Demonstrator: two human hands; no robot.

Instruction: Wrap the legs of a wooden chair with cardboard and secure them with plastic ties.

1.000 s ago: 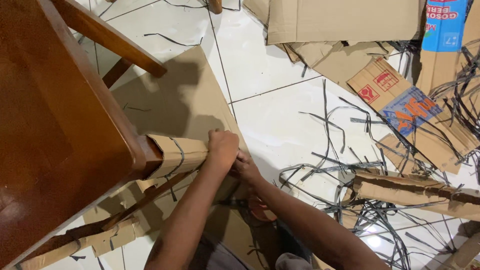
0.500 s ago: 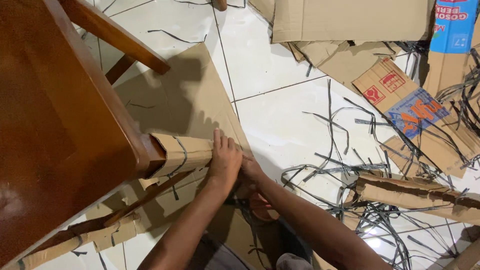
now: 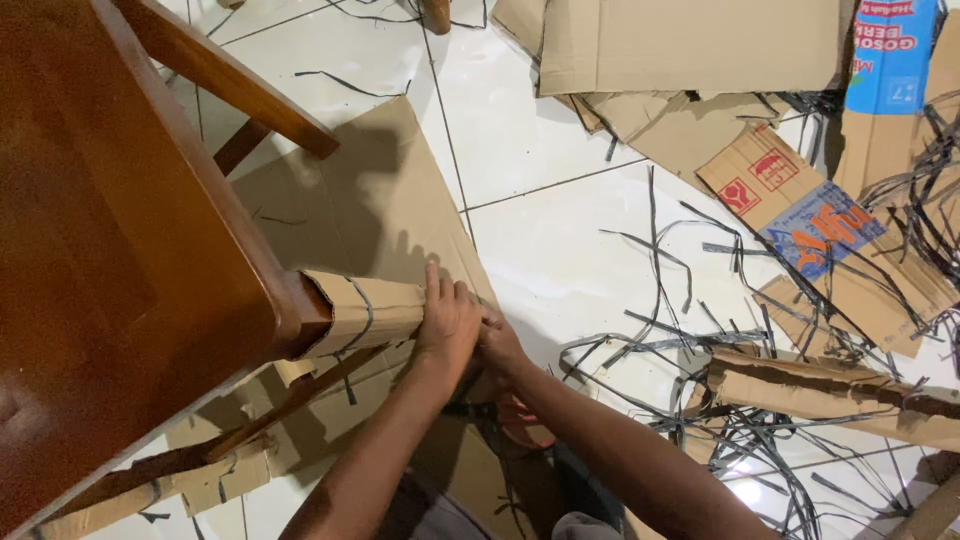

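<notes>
Here, in the head view, a wooden chair [image 3: 120, 250] is seen lying tipped at the left, and one of its legs is wrapped in a cardboard sleeve [image 3: 365, 312] that is bound by a dark strap [image 3: 364, 318]. The sleeve sits left of frame centre, jutting from the corner of the seat toward the hands. The left hand [image 3: 447, 325] is laid over the free end of the sleeve, its fingers [image 3: 433, 285] stretched out flat along the cardboard and pressed against it rather than curled. The right hand [image 3: 500, 345] is tucked just beside and partly behind the left one, touching it; whether its fingers are closed on anything cannot be told, since they are hidden.

Under the chair and the hands a large flat cardboard sheet [image 3: 340, 200] is spread on the white tiled floor [image 3: 540, 250]. A second leg wrapped in cardboard [image 3: 180, 485] is seen at the lower left, also tied with dark strapping. To the right of the hands, loose dark strapping bands [image 3: 690, 345] are scattered in a tangle over the tiles, and a long rolled cardboard piece [image 3: 830, 385] lies among them. Further back, flattened cardboard boxes [image 3: 690, 45] are piled along the top edge, one printed in red and blue [image 3: 810, 215], well apart from the hands.
</notes>
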